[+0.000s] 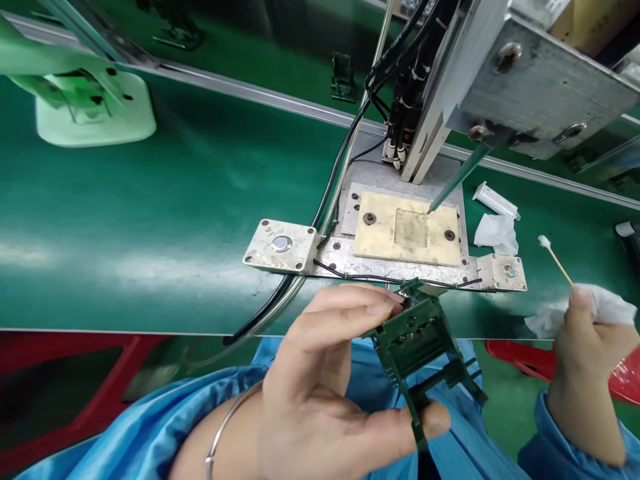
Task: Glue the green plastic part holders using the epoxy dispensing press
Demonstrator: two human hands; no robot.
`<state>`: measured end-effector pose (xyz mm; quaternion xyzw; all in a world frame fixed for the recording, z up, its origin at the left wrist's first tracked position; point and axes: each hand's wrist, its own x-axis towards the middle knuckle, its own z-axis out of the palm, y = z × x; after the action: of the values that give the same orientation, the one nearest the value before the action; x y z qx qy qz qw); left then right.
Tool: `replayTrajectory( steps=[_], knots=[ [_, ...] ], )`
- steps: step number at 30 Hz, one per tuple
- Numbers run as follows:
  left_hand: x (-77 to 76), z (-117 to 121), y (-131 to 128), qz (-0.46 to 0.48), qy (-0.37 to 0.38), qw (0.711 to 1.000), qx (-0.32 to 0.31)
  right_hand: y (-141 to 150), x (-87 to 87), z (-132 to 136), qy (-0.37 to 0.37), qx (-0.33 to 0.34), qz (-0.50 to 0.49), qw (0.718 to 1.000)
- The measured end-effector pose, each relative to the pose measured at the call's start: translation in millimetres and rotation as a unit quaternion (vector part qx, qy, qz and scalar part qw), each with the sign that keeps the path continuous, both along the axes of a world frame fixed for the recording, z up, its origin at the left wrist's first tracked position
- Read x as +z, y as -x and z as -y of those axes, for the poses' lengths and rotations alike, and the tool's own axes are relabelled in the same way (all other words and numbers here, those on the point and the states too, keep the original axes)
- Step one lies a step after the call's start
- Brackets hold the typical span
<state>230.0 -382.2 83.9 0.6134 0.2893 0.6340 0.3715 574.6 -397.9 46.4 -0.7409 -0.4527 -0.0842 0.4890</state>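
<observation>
My left hand [330, 393] grips a dark green plastic housing [415, 340] between thumb and fingers, tilted above my lap at the bench's front edge. The part has an open frame with small slots and pins. At the right, my right hand [590, 340] is closed around a cotton swab [557, 261], its white tip pointing up and to the left. A crumpled white tissue [610, 305] is also at that hand, partly behind the fingers.
A press fixture with a cream plate [380, 240] stands ahead, a green rod [460, 177] slanting down over it. Button boxes [283, 245] flank it. A syringe-like tube [496, 200] and wadded tissue [497, 233] lie to its right. A pale green stand [100, 113] is far left.
</observation>
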Motion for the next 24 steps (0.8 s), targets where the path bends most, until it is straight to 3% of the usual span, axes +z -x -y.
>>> replayTrajectory(
  steps=[2,5,10,15,19,22,24],
  knots=[
    [-2.1,0.5,-1.0,0.014,0.019,1.000,-0.001,-26.4,-10.3,-24.8,0.015,-0.030,0.002,0.999],
    [-2.8,0.8,-1.5,0.019,0.064,0.998,-0.012,-47.2,-17.3,-58.7,0.021,-0.024,0.005,0.999],
    [0.6,-0.4,-0.5,0.008,0.156,0.987,-0.042,-42.3,-19.9,-108.9,0.012,0.003,0.007,1.000],
    [0.9,-1.0,1.4,-0.013,0.189,0.980,-0.052,-41.4,-36.6,-137.4,0.095,0.027,-0.007,0.995],
    [-2.0,-1.6,3.5,-0.046,0.187,0.981,-0.036,-36.6,-33.0,-134.6,0.151,-0.022,-0.003,0.988],
    [-3.0,-4.5,4.1,-0.067,0.182,0.981,-0.023,-10.2,-4.0,-98.5,0.107,-0.032,0.011,0.994],
    [-2.3,-7.4,4.0,-0.076,0.170,0.982,-0.029,18.4,24.0,-58.5,0.013,0.041,0.065,0.997]
  ],
)
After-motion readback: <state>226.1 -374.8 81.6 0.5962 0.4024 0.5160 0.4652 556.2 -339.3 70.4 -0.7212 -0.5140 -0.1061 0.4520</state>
